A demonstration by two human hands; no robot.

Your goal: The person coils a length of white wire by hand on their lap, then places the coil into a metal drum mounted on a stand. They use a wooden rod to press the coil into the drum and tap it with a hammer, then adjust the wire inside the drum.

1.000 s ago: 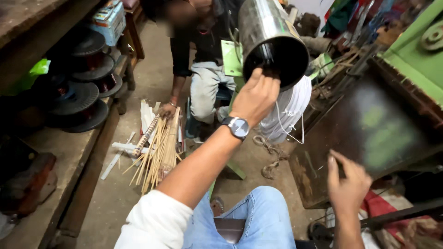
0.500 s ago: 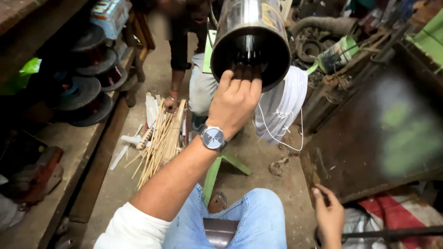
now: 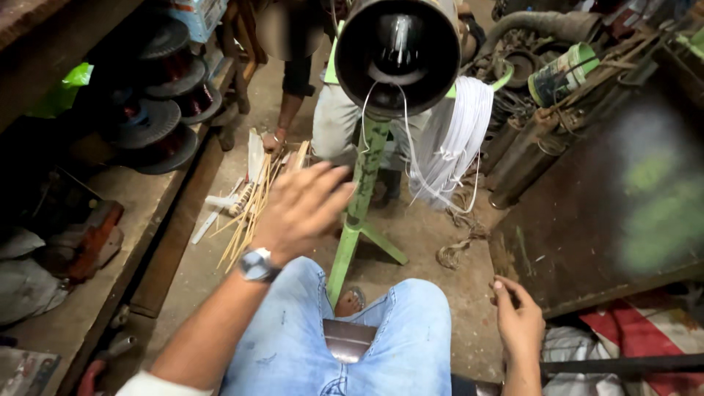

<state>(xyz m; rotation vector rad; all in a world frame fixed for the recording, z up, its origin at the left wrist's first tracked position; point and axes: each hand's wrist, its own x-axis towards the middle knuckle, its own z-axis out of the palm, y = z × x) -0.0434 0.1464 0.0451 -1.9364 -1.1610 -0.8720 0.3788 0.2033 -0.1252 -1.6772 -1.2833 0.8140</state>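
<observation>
L hand (image 3: 301,209) has come off the steel tube (image 3: 397,55) mouth, now open, fingers spread, below it near green stand (image 3: 359,213); white wires (image 3: 455,139) hang from tube; R hand (image 3: 519,323) loose, holds nothing.

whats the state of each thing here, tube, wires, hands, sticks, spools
metal tube: on a green stand, open end facing the camera
white wires: hanging out of the tube's mouth in loops
left hand: open, fingers spread, holding nothing
right hand: low, holding nothing
thin sticks: loose on the floor
wire spools: stacked on the shelf
</observation>
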